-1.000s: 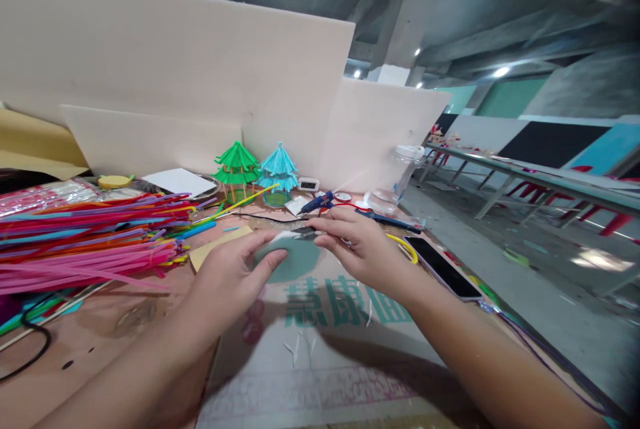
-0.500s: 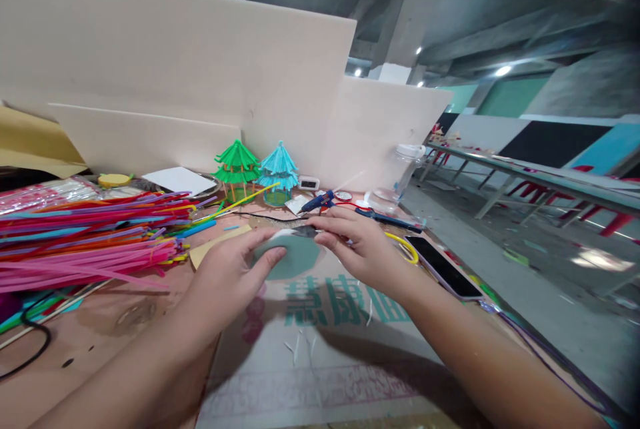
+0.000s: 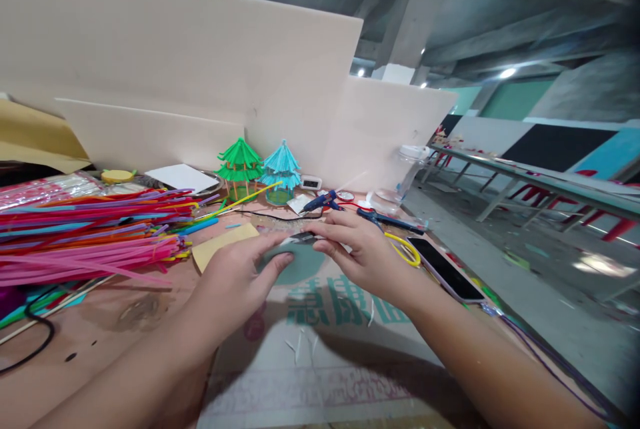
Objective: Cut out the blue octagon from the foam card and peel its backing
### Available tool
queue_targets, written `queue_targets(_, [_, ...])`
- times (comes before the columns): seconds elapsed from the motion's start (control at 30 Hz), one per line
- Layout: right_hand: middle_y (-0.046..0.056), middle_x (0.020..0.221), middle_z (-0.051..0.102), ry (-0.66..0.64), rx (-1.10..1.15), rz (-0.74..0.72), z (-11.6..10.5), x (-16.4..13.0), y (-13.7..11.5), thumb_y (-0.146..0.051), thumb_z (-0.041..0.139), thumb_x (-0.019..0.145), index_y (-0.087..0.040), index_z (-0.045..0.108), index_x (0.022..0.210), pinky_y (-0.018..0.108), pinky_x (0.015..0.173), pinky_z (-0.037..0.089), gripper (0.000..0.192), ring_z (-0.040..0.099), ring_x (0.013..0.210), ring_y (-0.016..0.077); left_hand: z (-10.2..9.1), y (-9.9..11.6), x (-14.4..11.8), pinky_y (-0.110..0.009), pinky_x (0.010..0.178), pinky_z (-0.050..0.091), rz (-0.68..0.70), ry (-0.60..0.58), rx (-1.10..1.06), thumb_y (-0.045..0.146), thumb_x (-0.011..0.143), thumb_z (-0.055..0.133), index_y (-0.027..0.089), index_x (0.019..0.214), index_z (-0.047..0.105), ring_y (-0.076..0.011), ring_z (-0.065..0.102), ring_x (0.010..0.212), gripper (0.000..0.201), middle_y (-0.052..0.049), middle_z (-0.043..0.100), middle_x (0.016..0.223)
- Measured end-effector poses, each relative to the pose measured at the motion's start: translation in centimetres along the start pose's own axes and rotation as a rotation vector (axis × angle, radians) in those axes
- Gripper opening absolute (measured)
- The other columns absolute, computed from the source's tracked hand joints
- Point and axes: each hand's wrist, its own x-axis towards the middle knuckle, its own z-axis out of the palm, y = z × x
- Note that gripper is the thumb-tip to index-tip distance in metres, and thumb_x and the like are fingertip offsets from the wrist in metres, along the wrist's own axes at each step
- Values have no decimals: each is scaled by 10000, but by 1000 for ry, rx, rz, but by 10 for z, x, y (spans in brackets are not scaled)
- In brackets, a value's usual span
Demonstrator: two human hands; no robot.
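Observation:
My left hand (image 3: 235, 282) pinches the left edge of a round teal paper disc (image 3: 300, 263), thumb on top, just above the cardboard-covered table (image 3: 320, 362). My right hand (image 3: 357, 252) is closed around small scissors (image 3: 300, 238), whose dark blades sit at the disc's far edge. The scissor handles are hidden inside my fingers. A tan paper piece (image 3: 223, 247) lies just left of my left hand.
A big pile of coloured straws (image 3: 85, 235) fills the left. Green (image 3: 239, 165) and blue (image 3: 281, 169) straw pagodas stand at the back by white foam boards. A glue gun (image 3: 323, 202), yellow ring (image 3: 405, 249), phone (image 3: 445, 272) and plastic jar (image 3: 400, 175) lie to the right.
Both hands and the disc have stayed close together and shifted slightly; the view has tilted up a little. The scissors remain at the disc's far edge.

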Motion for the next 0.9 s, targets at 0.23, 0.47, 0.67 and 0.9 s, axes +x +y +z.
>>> queue_targets(0.23, [99,1036,670,-28,-7,27,-6,1,1,-270,523,956,-194,669,1179,340,806,489,278,602,929,193,-1,-3,2,-312,828,519,-46,-7,-45,290,905,563,245,1071,686,-221,672,1005,211,-22,741,1071])
queue_targets(0.47, [95,1005,678,-3,7,27,-5,2,5,-276,535,952,-186,686,1149,321,796,493,264,615,917,187,0,-4,2,-300,820,521,-26,9,-34,293,909,560,243,1079,684,-217,672,1008,216,-21,739,1084])
queue_targets(0.67, [96,995,680,8,5,23,-4,2,4,-278,542,948,-172,695,1127,319,784,492,257,611,909,186,0,-5,2,-310,854,516,-30,10,-36,286,905,565,245,1059,687,-223,669,1033,201,-22,737,1090])
queue_targets(0.9, [93,1006,679,15,-33,15,-3,1,4,-263,533,952,-186,688,1149,329,796,493,262,612,929,190,1,-6,2,-318,803,532,-63,-6,-15,336,912,552,250,1118,681,-243,667,1053,258,-28,732,1125])
